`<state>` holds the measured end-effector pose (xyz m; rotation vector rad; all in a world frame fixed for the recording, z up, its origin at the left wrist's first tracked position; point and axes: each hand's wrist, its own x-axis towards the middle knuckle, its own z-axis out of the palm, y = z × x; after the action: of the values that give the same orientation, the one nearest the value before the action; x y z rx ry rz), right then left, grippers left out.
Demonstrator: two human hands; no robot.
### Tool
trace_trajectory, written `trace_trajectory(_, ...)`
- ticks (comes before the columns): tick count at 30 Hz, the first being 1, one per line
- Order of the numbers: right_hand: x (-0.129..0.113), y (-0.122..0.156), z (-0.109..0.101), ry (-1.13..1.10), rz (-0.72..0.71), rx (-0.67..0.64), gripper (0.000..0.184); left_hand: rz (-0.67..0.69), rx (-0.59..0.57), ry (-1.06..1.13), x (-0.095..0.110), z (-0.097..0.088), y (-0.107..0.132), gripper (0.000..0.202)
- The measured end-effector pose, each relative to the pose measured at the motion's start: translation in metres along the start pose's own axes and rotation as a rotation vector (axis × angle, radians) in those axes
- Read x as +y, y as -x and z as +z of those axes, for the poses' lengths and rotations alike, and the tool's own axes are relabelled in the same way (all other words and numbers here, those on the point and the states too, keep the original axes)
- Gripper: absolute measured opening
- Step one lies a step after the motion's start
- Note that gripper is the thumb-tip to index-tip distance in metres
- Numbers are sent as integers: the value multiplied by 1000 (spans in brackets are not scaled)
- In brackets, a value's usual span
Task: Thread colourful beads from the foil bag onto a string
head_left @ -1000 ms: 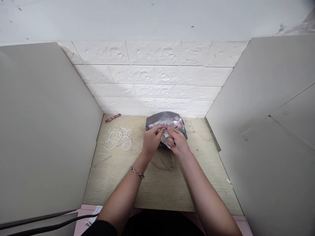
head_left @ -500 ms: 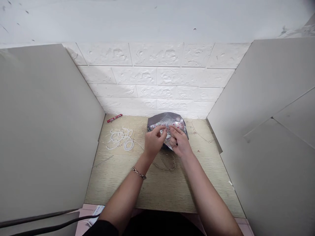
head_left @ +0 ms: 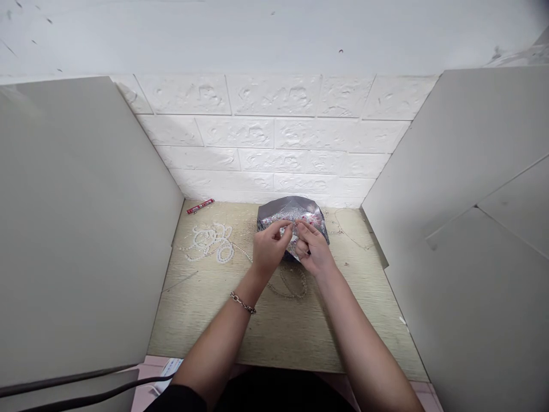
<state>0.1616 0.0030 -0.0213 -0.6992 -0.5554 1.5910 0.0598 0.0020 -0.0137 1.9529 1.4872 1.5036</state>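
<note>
A grey foil bag [head_left: 293, 207] full of glittery beads stands open at the back of the wooden table [head_left: 278, 332]. My left hand [head_left: 268, 249] and my right hand [head_left: 315, 248] meet just in front of its mouth. Both pinch, fingertips nearly touching, on something small I cannot make out. A thin beaded strand [head_left: 291, 284] loops on the table just below my hands. A bracelet is on my left wrist.
A tangle of white pearl strings [head_left: 211, 241] lies at the left of the table. A small red tool [head_left: 199, 206] rests at the back left by the brick wall. Grey panels stand on both sides. A thin chain [head_left: 347, 228] lies right of the bag.
My hands have stayed at the bag's mouth, with the fingertips shifting slightly closer together. The view moved a little.
</note>
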Motion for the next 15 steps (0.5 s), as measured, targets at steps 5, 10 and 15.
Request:
trace_trajectory(5,1,0,-1,16,-20,2,21,22,3,-22,1,0,0,23)
trace_trajectory(10,1,-1,-1,19,-15,19,21,37,16,-42,0,0,0,22)
trace_trajectory(15,1,-1,-1,31,-20,12,20,52,12,-50,0,0,0,21)
